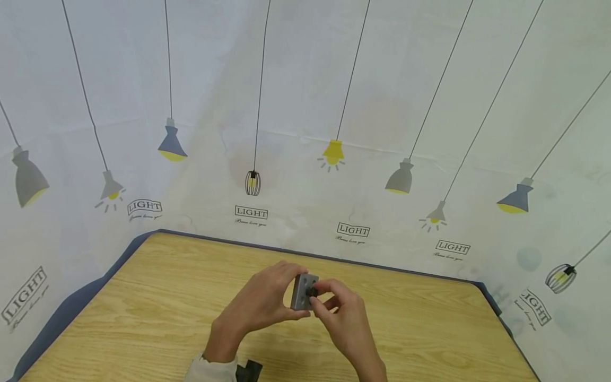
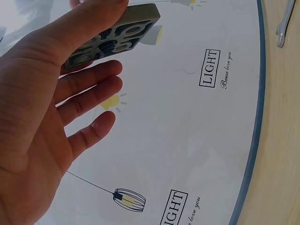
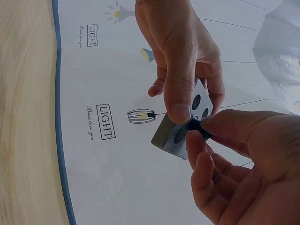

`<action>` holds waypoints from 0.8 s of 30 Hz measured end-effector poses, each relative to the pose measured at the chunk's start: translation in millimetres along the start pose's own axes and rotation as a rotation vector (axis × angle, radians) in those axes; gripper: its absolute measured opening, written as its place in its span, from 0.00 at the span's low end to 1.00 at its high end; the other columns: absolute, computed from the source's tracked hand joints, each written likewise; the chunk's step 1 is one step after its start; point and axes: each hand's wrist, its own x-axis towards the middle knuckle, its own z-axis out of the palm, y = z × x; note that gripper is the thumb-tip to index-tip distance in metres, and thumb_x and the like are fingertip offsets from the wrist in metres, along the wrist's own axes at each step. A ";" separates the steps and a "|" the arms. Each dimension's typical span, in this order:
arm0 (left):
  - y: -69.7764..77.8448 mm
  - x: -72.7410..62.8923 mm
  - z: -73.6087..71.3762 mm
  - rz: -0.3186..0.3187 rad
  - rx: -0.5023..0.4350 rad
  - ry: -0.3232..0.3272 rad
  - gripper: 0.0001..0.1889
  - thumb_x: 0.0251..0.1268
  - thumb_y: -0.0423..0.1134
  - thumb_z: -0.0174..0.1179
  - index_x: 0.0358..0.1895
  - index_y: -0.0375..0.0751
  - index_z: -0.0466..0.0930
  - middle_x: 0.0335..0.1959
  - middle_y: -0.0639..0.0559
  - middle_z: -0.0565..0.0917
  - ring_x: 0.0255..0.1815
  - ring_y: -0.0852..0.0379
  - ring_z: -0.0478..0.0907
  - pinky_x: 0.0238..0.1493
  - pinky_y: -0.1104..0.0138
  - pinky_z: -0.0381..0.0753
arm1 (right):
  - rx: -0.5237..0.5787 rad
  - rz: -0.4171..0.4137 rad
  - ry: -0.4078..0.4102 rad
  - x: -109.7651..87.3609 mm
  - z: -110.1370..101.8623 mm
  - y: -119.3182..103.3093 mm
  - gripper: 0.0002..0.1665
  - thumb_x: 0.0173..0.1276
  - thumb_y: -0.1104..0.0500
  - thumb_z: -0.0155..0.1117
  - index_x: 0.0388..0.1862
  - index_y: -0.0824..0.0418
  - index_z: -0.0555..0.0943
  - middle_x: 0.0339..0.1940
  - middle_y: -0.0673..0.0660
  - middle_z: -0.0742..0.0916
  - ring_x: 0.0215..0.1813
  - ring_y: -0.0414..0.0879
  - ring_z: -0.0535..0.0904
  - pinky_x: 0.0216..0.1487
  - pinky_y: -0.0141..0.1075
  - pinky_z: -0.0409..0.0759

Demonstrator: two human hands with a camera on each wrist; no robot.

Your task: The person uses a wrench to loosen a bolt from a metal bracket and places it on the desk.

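Observation:
Raised over the table, my left hand grips a small grey rectangular block by its edges, thumb on one side and fingers on the other. Round holes show on the face toward my right hand. Thumb and index finger of that hand pinch a small black knob-like piece at the middle of this face. Rounded recesses and a dark round centre mark the block's other face in the left wrist view. My left hand's remaining fingers extend loosely beneath the block. Fingertips partly hide the black piece.
Below the hands spreads a wood-grain table with a dark blue border. A pale curtain printed with hanging lamps rises behind it. In the left wrist view, a silver wrench-like tool lies on the table. A black device sits at my left wrist.

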 end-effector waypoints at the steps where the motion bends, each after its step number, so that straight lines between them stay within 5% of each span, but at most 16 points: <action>1: -0.2 -0.1 -0.1 0.000 -0.001 0.000 0.32 0.47 0.54 0.77 0.56 0.50 0.76 0.50 0.60 0.81 0.51 0.64 0.78 0.51 0.65 0.81 | -0.004 0.000 -0.002 -0.1 0.0 0.1 0.10 0.64 0.67 0.70 0.44 0.59 0.84 0.41 0.57 0.88 0.28 0.37 0.83 0.29 0.29 0.82; 24: 0.1 -0.8 -1.4 0.005 0.000 0.015 0.33 0.46 0.55 0.78 0.56 0.50 0.76 0.48 0.61 0.81 0.49 0.64 0.77 0.50 0.65 0.81 | -0.103 -0.034 0.008 -0.6 1.9 0.9 0.15 0.60 0.71 0.71 0.45 0.58 0.84 0.44 0.55 0.87 0.29 0.36 0.83 0.26 0.27 0.80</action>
